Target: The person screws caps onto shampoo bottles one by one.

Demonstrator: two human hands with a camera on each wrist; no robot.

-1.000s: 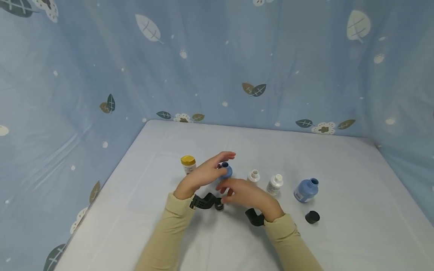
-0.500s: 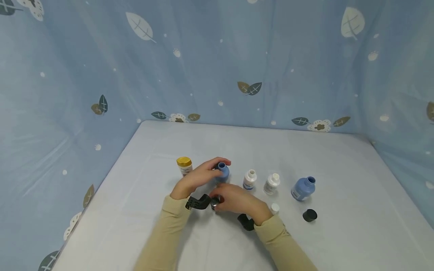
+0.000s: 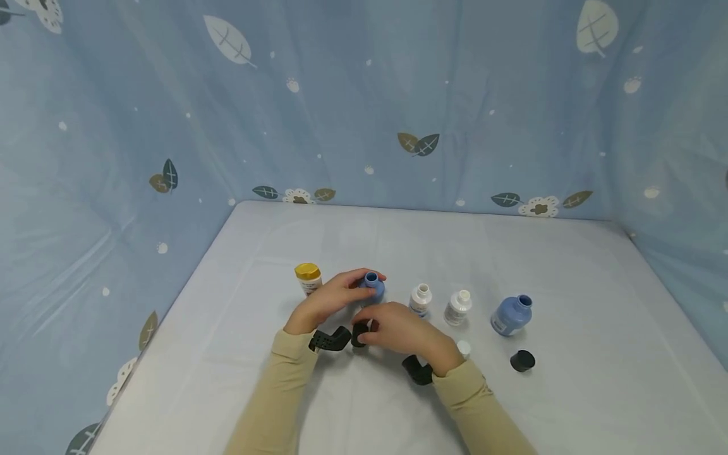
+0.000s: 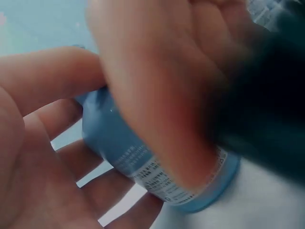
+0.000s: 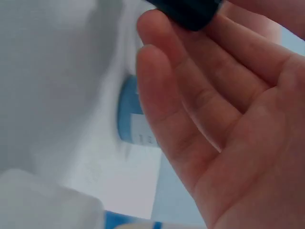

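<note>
My left hand [image 3: 335, 298] holds an uncapped blue bottle [image 3: 372, 289], thumb on the near side and fingers round the far side. In the left wrist view the blue bottle [image 4: 112, 131] shows a printed white label, partly covered by the other hand, which is blurred. Just in front of it, my right hand [image 3: 400, 328] pinches a black screw cap [image 3: 359, 334] between thumb and fingers. Only the lower part of that black cap [image 5: 190, 12] shows at the top of the right wrist view, against the fingertips.
Right of the hands stand two small white bottles [image 3: 420, 299] and another open blue bottle [image 3: 511, 315]. A second black cap [image 3: 522, 361] lies in front of it. A white cap [image 3: 463, 349] sits by the right wrist. Left stands a yellow-capped bottle [image 3: 309, 278].
My right hand has come down to the black cap on the table, gripped it and tipped it so its hollow no longer faces up. The left hand stays at the blue bottle.
</note>
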